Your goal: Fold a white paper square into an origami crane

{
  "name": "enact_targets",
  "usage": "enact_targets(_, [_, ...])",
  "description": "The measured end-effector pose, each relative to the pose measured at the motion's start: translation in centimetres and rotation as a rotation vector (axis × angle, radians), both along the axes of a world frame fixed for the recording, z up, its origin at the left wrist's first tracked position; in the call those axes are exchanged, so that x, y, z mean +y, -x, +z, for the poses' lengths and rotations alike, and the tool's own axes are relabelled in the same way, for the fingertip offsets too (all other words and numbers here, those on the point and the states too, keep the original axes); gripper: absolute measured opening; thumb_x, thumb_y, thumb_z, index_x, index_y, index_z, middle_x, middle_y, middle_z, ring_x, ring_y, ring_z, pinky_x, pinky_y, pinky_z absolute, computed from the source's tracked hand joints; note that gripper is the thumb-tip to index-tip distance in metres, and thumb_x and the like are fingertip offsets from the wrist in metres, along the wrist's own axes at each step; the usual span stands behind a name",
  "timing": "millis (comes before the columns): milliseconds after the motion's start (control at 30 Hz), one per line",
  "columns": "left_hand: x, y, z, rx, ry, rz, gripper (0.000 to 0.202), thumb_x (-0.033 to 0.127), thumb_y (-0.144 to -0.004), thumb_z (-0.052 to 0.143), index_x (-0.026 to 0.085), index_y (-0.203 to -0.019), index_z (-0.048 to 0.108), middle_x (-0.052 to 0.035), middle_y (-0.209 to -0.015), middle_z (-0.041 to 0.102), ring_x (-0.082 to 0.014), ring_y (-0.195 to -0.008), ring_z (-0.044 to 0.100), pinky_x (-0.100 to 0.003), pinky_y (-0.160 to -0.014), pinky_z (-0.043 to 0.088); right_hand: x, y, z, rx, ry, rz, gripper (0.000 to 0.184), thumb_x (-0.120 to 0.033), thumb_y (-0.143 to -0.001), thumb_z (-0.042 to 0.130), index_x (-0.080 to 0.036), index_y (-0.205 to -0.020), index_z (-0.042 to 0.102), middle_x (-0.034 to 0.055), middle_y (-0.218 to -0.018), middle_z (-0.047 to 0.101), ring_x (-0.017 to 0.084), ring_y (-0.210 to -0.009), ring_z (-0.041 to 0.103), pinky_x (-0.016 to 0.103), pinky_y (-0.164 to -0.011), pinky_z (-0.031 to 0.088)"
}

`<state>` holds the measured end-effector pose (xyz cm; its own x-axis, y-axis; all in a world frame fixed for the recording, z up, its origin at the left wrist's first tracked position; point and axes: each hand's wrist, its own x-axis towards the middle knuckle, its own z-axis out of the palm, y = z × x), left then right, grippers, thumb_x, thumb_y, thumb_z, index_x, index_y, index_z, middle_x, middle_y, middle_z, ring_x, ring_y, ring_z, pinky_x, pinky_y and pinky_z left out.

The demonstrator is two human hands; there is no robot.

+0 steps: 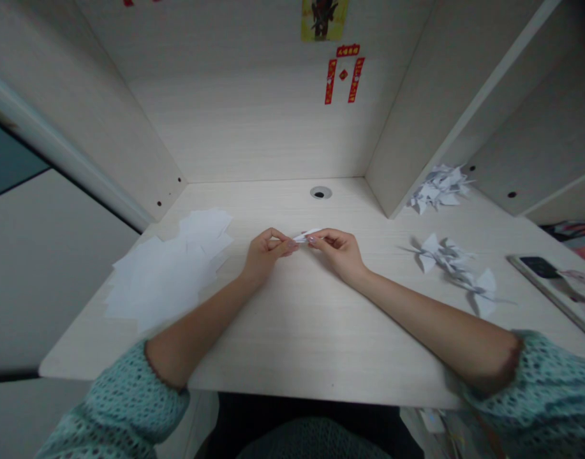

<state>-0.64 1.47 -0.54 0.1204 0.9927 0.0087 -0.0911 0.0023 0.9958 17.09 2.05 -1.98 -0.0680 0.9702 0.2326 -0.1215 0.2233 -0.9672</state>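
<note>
A small folded piece of white paper (302, 236) is held over the middle of the desk, between my two hands. My left hand (272, 250) pinches its left end with thumb and fingers. At the other end, my right hand (337, 247) grips it the same way. Fingers cover much of the paper, so its full shape is hidden. Left of my hands lies a spread stack of white paper sheets (170, 274). Several folded white paper pieces, shaped like small birds (455, 264), rest on the desk to the right.
A heap of similar folded papers (440, 186) sits behind the upright divider (414, 134) at the back right. A phone (560, 284) lies at the right edge. The desk (292, 338) has a round cable hole (321, 192) near the back panel, which bears red stickers (344, 74).
</note>
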Motion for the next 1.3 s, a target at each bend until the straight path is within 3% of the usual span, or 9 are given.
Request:
enact_targets(133, [-0.37, -0.06, 0.18, 0.165, -0.113, 0.053, 0.027, 0.036, -0.064, 0.076, 0.018, -0.077, 0.06, 0.0012, -0.063, 0.069, -0.0119, -0.061, 0.062, -0.023, -0.063, 0.044, 0.07, 0.02, -0.11, 0.009, -0.008, 0.004, 0.019, -0.038, -0.068, 0.074, -0.021, -0.075, 0.073, 0.0032, -0.077, 0.073, 0.015, -0.068, 0.063, 0.029, -0.069, 0.049])
enact_targets(233, [-0.57, -0.09, 0.19, 0.19, -0.155, 0.068, 0.025, 0.035, -0.064, 0.076, 0.018, -0.077, 0.063, 0.0003, -0.068, 0.07, -0.0122, -0.064, 0.061, -0.023, -0.063, 0.042, 0.01, 0.07, -0.13, 0.015, -0.012, 0.021, 0.019, -0.038, -0.068, 0.074, -0.021, -0.075, 0.073, 0.0037, -0.08, 0.073, 0.016, -0.07, 0.064, 0.03, -0.07, 0.049])
enact_targets(633, [0.05, 0.27, -0.64, 0.202, -0.071, 0.079, 0.025, 0.039, -0.064, 0.075, 0.017, -0.07, 0.065, 0.0007, -0.06, 0.066, -0.0103, -0.056, 0.056, -0.022, -0.056, 0.041, -0.3, 0.17, 0.03, -0.03, -0.044, 0.013, 0.019, -0.038, -0.069, 0.073, -0.021, -0.076, 0.074, 0.0052, -0.082, 0.074, 0.017, -0.073, 0.066, 0.032, -0.073, 0.051])
enact_targets(1000, [-0.14, -0.41, -0.59, -0.073, 0.061, 0.063, 0.031, 0.039, -0.058, 0.08, 0.015, -0.07, 0.064, -0.0008, -0.065, 0.069, -0.0122, -0.067, 0.065, -0.031, -0.08, 0.051, -0.29, 0.08, 0.08, -0.031, -0.075, 0.028, 0.015, -0.035, -0.071, 0.072, -0.021, -0.077, 0.074, 0.0052, -0.086, 0.074, 0.018, -0.078, 0.067, 0.033, -0.078, 0.051])
enact_targets(1300, [-0.14, -0.29, -0.58, -0.045, 0.036, 0.068, 0.031, 0.039, -0.06, 0.079, 0.015, -0.072, 0.064, -0.0024, -0.07, 0.071, -0.0133, -0.071, 0.066, -0.031, -0.08, 0.051, 0.19, -0.04, -0.47, 0.01, 0.003, 0.037, 0.02, -0.037, -0.066, 0.075, -0.021, -0.077, 0.074, 0.0029, -0.079, 0.074, 0.017, -0.073, 0.066, 0.032, -0.075, 0.052])
